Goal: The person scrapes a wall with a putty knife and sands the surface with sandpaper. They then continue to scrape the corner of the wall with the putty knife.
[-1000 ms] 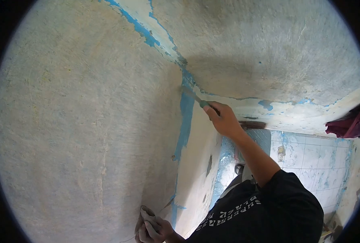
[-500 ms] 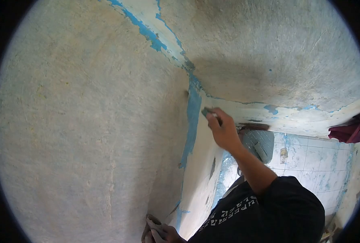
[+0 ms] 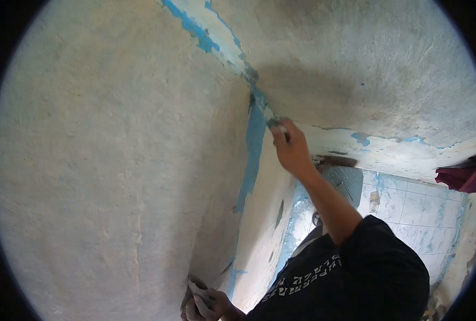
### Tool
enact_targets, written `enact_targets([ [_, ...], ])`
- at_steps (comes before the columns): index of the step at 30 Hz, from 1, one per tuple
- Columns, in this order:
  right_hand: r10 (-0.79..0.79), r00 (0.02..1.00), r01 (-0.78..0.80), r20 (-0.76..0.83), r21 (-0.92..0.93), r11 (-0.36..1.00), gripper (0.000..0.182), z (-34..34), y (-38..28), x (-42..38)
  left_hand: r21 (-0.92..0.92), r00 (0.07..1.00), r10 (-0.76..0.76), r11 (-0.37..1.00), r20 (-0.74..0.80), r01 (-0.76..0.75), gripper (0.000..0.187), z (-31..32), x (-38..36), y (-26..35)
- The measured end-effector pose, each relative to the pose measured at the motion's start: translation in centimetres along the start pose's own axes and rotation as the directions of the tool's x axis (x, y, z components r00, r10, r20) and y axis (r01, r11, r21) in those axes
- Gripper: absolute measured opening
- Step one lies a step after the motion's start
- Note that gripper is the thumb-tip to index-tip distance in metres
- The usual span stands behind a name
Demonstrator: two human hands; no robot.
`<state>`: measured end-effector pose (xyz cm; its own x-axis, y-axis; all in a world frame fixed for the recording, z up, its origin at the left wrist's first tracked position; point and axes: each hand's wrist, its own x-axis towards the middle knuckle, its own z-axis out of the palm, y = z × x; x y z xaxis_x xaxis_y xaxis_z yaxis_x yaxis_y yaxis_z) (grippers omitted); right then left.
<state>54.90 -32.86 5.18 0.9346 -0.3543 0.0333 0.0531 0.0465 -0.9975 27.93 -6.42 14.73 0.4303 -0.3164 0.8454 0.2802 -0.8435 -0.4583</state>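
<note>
My right hand point(image 3: 291, 147) is closed round the handle of a narrow scraper point(image 3: 268, 112). The tool points up and left, with its tip near the upper end of a blue paint strip point(image 3: 253, 155) at the wall corner. Low in the view, my left hand point(image 3: 208, 305) has its fingers wrapped round a greyish object point(image 3: 196, 283) against the left wall point(image 3: 104, 160). What that object is cannot be made out.
Patchy plaster point(image 3: 329, 48) covers the upper right wall, with flaking blue and white paint along its lower edge. Below are a grey board point(image 3: 350, 182), a small jar point(image 3: 375, 202) and paint-specked floor tiles point(image 3: 420, 214). Dark red cloth point(image 3: 457, 178) hangs at the right.
My right hand has moved up slightly, and the scraper now extends towards the corner. My left hand has shifted slightly up and left along the wall, still round the greyish object.
</note>
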Motion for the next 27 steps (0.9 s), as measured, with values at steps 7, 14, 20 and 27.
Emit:
enact_targets([
  [7,-0.035,0.997,0.038,0.068,-0.048,0.998,0.027,-0.8,1.7,-0.9,-0.017,0.999,0.004,1.0,-0.038,-0.005,0.027,0.0,0.2,0.4],
  [14,-0.037,0.995,0.032,0.09,0.053,0.998,0.027,-0.3,1.7,-0.7,-0.16,0.999,-0.045,0.986,-0.026,0.04,0.023,-0.2,0.1,0.0],
  [20,0.084,0.978,-0.103,0.19,0.092,0.99,0.023,-1.3,-1.0,-2.2,-0.153,1.0,-0.011,0.988,-0.014,0.008,0.022,0.0,1.2,0.5],
  [27,0.092,0.982,-0.103,0.166,0.057,0.993,0.024,-1.3,-0.6,-2.7,-0.102,0.988,-0.128,0.988,-0.084,0.119,0.032,0.5,0.3,1.2],
])
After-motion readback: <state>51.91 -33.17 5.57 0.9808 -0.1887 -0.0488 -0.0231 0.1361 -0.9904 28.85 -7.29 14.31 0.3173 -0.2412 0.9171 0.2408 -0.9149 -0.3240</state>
